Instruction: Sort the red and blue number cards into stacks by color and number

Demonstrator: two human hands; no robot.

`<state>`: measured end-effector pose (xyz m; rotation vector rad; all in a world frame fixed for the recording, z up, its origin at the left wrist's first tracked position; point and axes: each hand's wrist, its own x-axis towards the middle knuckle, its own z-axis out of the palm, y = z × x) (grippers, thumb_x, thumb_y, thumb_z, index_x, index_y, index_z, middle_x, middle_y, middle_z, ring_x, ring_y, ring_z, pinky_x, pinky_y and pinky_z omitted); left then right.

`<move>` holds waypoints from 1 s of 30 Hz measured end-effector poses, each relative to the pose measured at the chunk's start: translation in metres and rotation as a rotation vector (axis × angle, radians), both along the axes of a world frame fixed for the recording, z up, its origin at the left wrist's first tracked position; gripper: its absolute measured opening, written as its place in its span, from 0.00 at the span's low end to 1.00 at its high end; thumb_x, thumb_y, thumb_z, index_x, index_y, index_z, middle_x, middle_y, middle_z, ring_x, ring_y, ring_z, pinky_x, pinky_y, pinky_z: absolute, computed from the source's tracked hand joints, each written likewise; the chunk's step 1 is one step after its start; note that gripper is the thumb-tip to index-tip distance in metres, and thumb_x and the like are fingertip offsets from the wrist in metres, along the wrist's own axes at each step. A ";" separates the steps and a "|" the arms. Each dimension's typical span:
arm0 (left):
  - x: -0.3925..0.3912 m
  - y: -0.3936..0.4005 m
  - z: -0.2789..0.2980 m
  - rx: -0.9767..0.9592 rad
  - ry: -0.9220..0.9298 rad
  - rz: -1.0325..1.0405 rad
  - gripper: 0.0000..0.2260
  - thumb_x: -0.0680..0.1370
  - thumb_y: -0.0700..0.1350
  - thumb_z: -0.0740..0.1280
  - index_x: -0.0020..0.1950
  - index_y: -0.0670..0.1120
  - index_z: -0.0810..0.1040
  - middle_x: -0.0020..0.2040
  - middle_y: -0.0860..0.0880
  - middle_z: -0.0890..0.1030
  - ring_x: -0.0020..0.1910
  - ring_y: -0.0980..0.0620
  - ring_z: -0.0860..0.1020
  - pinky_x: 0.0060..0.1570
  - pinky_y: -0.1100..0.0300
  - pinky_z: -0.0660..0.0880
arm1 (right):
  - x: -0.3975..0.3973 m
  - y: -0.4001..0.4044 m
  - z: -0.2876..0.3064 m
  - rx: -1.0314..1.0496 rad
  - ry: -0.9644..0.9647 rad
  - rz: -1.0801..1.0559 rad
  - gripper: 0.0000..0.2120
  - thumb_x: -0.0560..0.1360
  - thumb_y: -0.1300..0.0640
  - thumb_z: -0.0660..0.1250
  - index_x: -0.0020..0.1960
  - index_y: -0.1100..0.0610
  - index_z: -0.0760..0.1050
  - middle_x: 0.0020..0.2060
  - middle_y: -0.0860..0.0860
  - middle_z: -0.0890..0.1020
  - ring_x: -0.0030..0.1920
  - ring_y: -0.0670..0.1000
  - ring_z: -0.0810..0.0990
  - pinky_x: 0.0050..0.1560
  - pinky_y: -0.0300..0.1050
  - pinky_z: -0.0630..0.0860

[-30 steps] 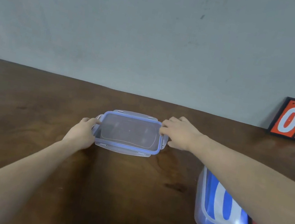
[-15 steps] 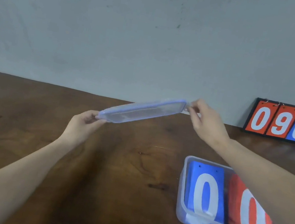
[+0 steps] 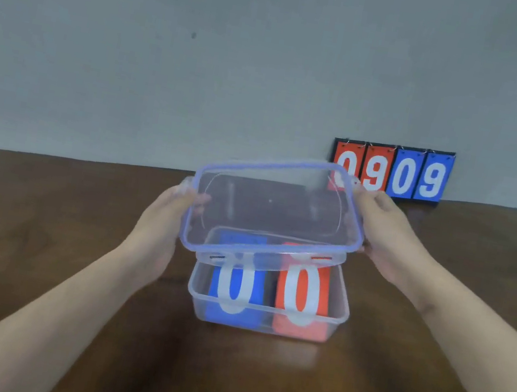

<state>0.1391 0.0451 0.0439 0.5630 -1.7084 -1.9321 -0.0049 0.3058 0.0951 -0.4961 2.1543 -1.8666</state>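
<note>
Two stacks already lie in the box [image 3: 264,316] at the table's [image 3: 39,227] centre: blue cards [image 3: 237,286] at 9 o'clock, red cards [image 3: 302,294] at 3, each with a 0 on top. Both hands hold the lid [image 3: 273,208] tilted just above the box, left hand [image 3: 159,230] gripping its 9 o'clock edge, right hand [image 3: 387,234] its 3 o'clock edge. Sorting looks done; I judge only closing remains. A scoreboard [image 3: 404,172] reading 0909 stands at 1 o'clock against the wall.
</note>
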 end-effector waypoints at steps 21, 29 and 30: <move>0.022 0.038 -0.037 -0.397 -0.289 -0.147 0.14 0.82 0.50 0.57 0.50 0.42 0.77 0.48 0.44 0.84 0.44 0.51 0.80 0.46 0.53 0.74 | 0.017 0.038 -0.074 0.527 -0.034 0.151 0.14 0.84 0.46 0.53 0.61 0.56 0.60 0.51 0.52 0.81 0.46 0.52 0.85 0.46 0.53 0.85; 0.025 0.029 -0.046 -0.426 -0.432 0.033 0.18 0.79 0.57 0.64 0.67 0.52 0.73 0.61 0.53 0.79 0.58 0.51 0.78 0.53 0.55 0.74 | 0.017 0.037 -0.084 0.630 0.047 0.122 0.16 0.84 0.43 0.53 0.61 0.54 0.60 0.50 0.48 0.79 0.43 0.47 0.83 0.39 0.44 0.84; 0.026 0.030 -0.045 -0.425 -0.447 0.073 0.21 0.80 0.57 0.65 0.71 0.55 0.69 0.63 0.54 0.76 0.60 0.52 0.77 0.54 0.56 0.74 | 0.017 0.037 -0.084 0.630 0.043 0.122 0.17 0.83 0.42 0.54 0.62 0.54 0.59 0.51 0.48 0.78 0.44 0.47 0.83 0.39 0.45 0.84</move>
